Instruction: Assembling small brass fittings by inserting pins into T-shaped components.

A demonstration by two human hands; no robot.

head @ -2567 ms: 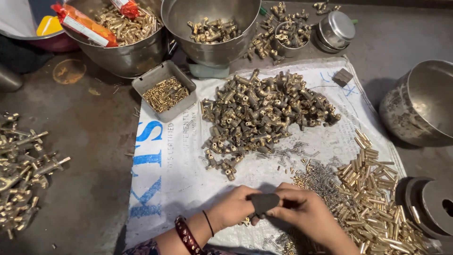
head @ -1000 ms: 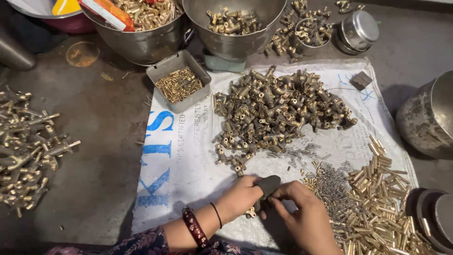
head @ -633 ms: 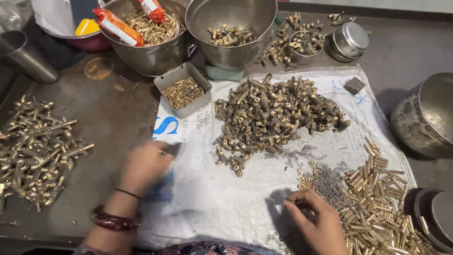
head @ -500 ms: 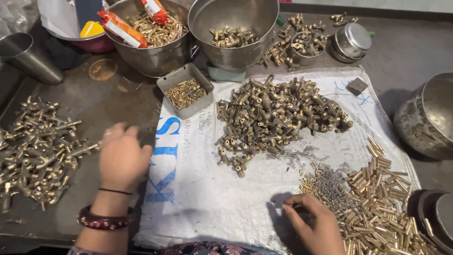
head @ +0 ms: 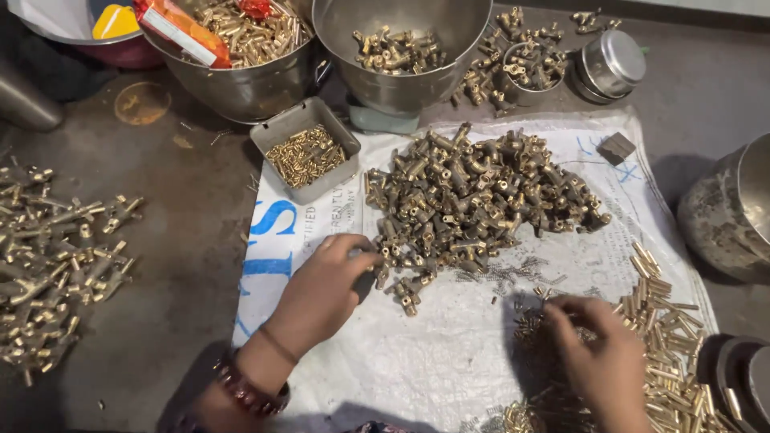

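Observation:
A large heap of brass fittings (head: pixel 481 192) lies on a white printed sack (head: pixel 449 361). My left hand (head: pixel 321 289), with bangles on its wrist, reaches the heap's near left edge. Its fingertips are curled onto a fitting (head: pixel 383 258), and a dark shape shows under the thumb. My right hand (head: pixel 601 361) is lower right, fingers bent down into a scatter of small brass pins (head: pixel 533 321) beside a pile of short brass tubes (head: pixel 666 321). What its fingertips hold is hidden.
A small grey tray of tiny brass parts (head: pixel 305 152) sits left of the heap. Two steel bowls with brass parts (head: pixel 241 80) (head: pixel 401 56) stand at the back, a steel pot (head: pixel 730 208) at right, and finished fittings (head: pixel 56 256) on the dark surface at left.
My left hand swung out to the loose pile on the left, then came back right to the edge of the central heap. My right hand stayed at the pins and tubes.

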